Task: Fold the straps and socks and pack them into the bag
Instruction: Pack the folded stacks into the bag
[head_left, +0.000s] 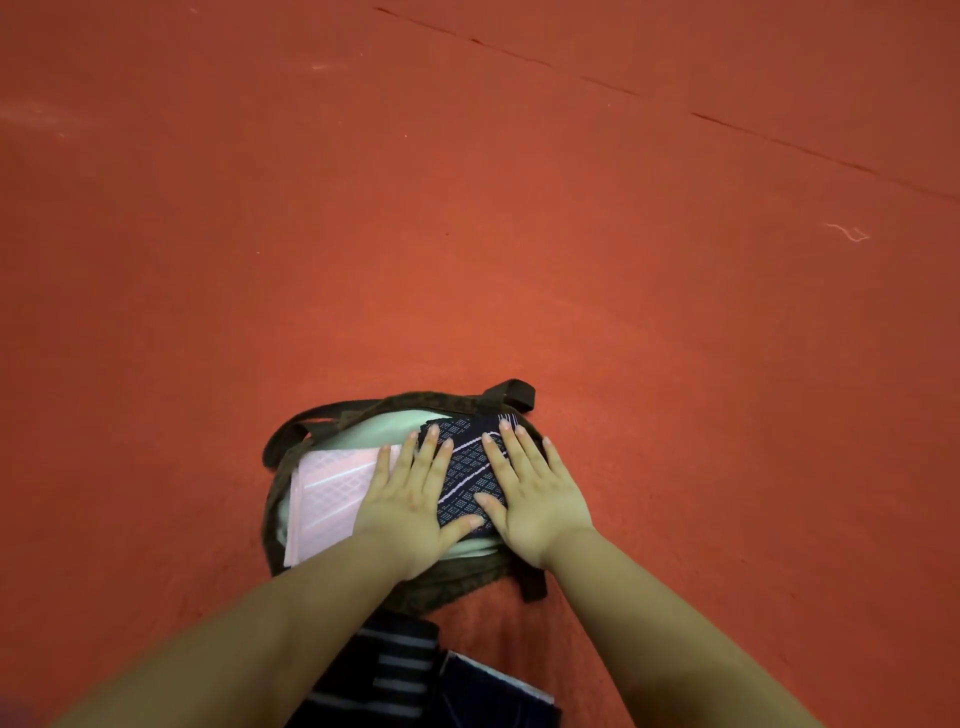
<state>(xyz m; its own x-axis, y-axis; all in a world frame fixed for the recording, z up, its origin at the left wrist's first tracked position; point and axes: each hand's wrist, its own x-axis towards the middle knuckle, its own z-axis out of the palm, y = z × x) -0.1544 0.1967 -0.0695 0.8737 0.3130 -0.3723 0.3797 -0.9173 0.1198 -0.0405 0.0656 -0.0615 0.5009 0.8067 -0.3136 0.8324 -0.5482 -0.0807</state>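
The brown patterned fabric bag (291, 499) is lying open on the red carpeted floor (519, 234), its mouth facing up. Inside it, the folded pink patterned cloth (327, 493) is sitting just to the left of the left hand (410, 506), with its right edge tucked under that hand. The folded navy patterned cloth (467, 467) is lying beside the pink one, running under and between both hands. The right hand (530, 493) is resting flat on its right part, fingers pointing away from the person. Nearer the person than both hands, between the forearms, the dark striped folded fabric (395, 670) is lying on the floor outside the bag. The bag's dark strap (511, 392) is lying beyond the right hand's fingertips.
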